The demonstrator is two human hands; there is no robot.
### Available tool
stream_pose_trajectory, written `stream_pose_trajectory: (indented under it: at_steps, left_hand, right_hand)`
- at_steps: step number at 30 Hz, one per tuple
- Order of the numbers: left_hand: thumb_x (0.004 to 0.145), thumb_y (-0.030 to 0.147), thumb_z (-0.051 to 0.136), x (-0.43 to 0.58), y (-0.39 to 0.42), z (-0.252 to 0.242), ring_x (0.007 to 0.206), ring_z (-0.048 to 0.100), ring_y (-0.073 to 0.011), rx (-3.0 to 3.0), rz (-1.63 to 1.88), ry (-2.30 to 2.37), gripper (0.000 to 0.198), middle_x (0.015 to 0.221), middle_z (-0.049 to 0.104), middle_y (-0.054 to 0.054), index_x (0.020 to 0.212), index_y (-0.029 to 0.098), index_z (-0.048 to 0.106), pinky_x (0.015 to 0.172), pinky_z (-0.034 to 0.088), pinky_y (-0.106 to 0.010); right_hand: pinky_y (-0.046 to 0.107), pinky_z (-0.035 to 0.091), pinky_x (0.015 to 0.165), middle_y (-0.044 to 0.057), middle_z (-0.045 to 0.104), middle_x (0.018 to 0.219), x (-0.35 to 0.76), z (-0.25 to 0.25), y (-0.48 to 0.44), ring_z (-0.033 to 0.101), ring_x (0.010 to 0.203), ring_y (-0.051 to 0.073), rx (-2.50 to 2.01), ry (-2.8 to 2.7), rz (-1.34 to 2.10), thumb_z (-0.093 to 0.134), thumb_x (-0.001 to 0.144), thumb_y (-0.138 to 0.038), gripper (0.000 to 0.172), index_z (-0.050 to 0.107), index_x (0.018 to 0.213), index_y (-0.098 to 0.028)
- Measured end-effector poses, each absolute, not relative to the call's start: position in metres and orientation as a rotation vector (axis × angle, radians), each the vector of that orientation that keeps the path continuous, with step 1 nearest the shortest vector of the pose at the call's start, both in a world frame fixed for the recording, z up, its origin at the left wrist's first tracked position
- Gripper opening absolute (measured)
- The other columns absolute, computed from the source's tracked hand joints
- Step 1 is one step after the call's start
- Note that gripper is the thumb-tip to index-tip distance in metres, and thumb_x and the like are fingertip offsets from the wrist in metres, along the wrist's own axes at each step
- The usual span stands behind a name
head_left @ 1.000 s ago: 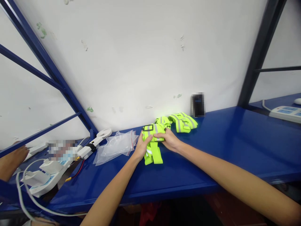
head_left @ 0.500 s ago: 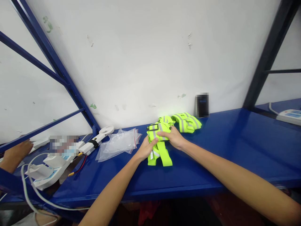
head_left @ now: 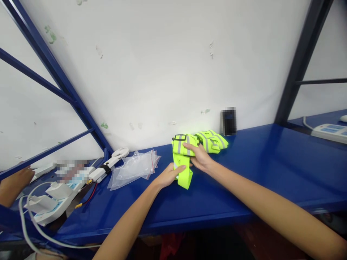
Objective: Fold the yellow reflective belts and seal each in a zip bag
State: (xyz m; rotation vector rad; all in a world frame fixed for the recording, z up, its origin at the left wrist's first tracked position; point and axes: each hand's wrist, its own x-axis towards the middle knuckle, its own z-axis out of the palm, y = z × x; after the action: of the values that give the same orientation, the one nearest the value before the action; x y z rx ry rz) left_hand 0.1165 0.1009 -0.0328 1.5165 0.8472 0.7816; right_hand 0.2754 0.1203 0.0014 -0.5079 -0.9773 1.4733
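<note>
A folded neon-yellow reflective strap harness (head_left: 180, 146) with grey stripes and a black buckle is held up above the blue table. My right hand (head_left: 200, 156) grips its folded upper part from the right, thumb on top. Lower down, my left hand (head_left: 169, 174) is closed on the hanging strap (head_left: 185, 177), with the thumb across the front. Just behind lies another bundle of yellow reflective straps (head_left: 214, 141) on the table. The fingers behind the fabric are partly hidden.
Clear zip bags (head_left: 135, 168) lie left of my hands, beside a white handheld fan (head_left: 120, 152). Further left are a white power strip (head_left: 51, 213), cables and another person's hand (head_left: 20, 180) behind the blue frame. A dark box (head_left: 228, 122) stands against the wall.
My left hand has slid down from the folded part to the hanging strap. The strap ends are now gathered closer together. The view has shifted slightly.
</note>
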Motion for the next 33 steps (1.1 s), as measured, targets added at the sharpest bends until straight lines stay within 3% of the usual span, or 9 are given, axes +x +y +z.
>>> stream_pose_trajectory:
  at_steps: [6, 9, 13, 18, 22, 24, 28, 30, 33]
  left_hand:
    - [0.077, 0.047, 0.069, 0.124, 0.095, -0.030, 0.071, 0.069, -0.0251, 1.219, 0.748, 0.695, 0.051, 0.086, 0.072, -0.014, 0.110, 0.009, 0.061, 0.068, 0.054, -0.037]
    - [0.075, 0.042, 0.072, 0.126, 0.096, -0.031, 0.062, 0.068, -0.0224, 1.137, 0.847, 0.690, 0.043, 0.076, 0.070, -0.010, 0.100, 0.010, 0.060, 0.060, 0.055, -0.035]
    - [0.069, 0.030, 0.077, 0.126, 0.099, -0.031, 0.058, 0.065, -0.0176, 1.035, 1.003, 0.721, 0.036, 0.069, 0.067, -0.003, 0.094, 0.013, 0.057, 0.056, 0.055, -0.031]
    - [0.065, 0.016, 0.075, 0.123, 0.100, -0.028, 0.061, 0.065, -0.0151, 1.015, 1.127, 0.710, 0.040, 0.076, 0.068, -0.002, 0.101, 0.014, 0.056, 0.064, 0.054, -0.028]
    - [0.069, 0.028, 0.069, 0.107, 0.098, -0.020, 0.079, 0.070, -0.0273, 1.054, 0.992, 0.555, 0.045, 0.091, 0.072, -0.009, 0.109, 0.015, 0.055, 0.077, 0.054, -0.044]
    - [0.066, 0.033, 0.070, 0.097, 0.096, -0.015, 0.097, 0.067, -0.0346, 1.122, 0.884, 0.420, 0.052, 0.103, 0.070, -0.016, 0.112, 0.012, 0.057, 0.089, 0.048, -0.053]
    - [0.063, 0.025, 0.075, 0.089, 0.096, -0.010, 0.120, 0.055, -0.0373, 1.216, 0.829, 0.381, 0.060, 0.119, 0.065, -0.021, 0.118, 0.011, 0.058, 0.101, 0.038, -0.056]
    - [0.063, 0.025, 0.078, 0.089, 0.100, -0.014, 0.114, 0.059, -0.0351, 1.239, 0.847, 0.496, 0.055, 0.114, 0.067, -0.021, 0.114, 0.011, 0.061, 0.097, 0.043, -0.050]
    - [0.069, 0.045, 0.076, 0.091, 0.112, -0.030, 0.076, 0.071, -0.0257, 1.255, 0.912, 0.723, 0.045, 0.076, 0.072, -0.015, 0.091, 0.009, 0.064, 0.069, 0.052, -0.033]
  right_hand:
    - [0.035, 0.054, 0.073, 0.006, 0.071, 0.089, 0.280, 0.003, 0.116, 0.066, 0.081, 0.023, -0.641, -1.347, 0.924, 0.076, 0.069, -0.034, 0.034, 0.064, 0.097, -0.017]
    - [0.036, 0.051, 0.086, 0.007, 0.070, 0.106, 0.284, 0.001, 0.114, 0.066, 0.096, 0.024, -0.609, -1.652, 0.579, 0.071, 0.075, -0.029, 0.040, 0.063, 0.113, -0.019]
    - [0.036, 0.046, 0.097, 0.007, 0.064, 0.124, 0.287, -0.005, 0.117, 0.061, 0.113, 0.023, -0.463, -1.885, 0.391, 0.059, 0.083, -0.019, 0.047, 0.056, 0.130, -0.024]
    - [0.037, 0.045, 0.099, 0.007, 0.066, 0.121, 0.288, -0.006, 0.119, 0.061, 0.113, 0.023, -0.427, -1.960, 0.460, 0.060, 0.081, -0.015, 0.043, 0.060, 0.124, -0.023]
    - [0.038, 0.046, 0.095, 0.007, 0.067, 0.114, 0.288, -0.003, 0.120, 0.063, 0.106, 0.024, -0.504, -1.855, 0.642, 0.065, 0.079, -0.021, 0.036, 0.062, 0.115, -0.020]
    - [0.038, 0.048, 0.093, 0.007, 0.068, 0.110, 0.286, -0.003, 0.122, 0.064, 0.102, 0.024, -0.509, -1.757, 0.738, 0.065, 0.077, -0.022, 0.035, 0.063, 0.111, -0.019]
    - [0.038, 0.050, 0.088, 0.005, 0.071, 0.098, 0.277, -0.007, 0.125, 0.065, 0.093, 0.022, -0.546, -1.495, 0.966, 0.063, 0.074, -0.021, 0.030, 0.066, 0.104, -0.021]
    - [0.036, 0.051, 0.083, 0.004, 0.071, 0.092, 0.273, -0.010, 0.125, 0.065, 0.086, 0.021, -0.576, -1.396, 1.076, 0.062, 0.072, -0.020, 0.031, 0.066, 0.102, -0.020]
    - [0.032, 0.052, 0.073, 0.003, 0.072, 0.085, 0.270, -0.014, 0.123, 0.064, 0.077, 0.019, -0.664, -1.355, 1.149, 0.061, 0.066, -0.016, 0.034, 0.066, 0.100, -0.017]
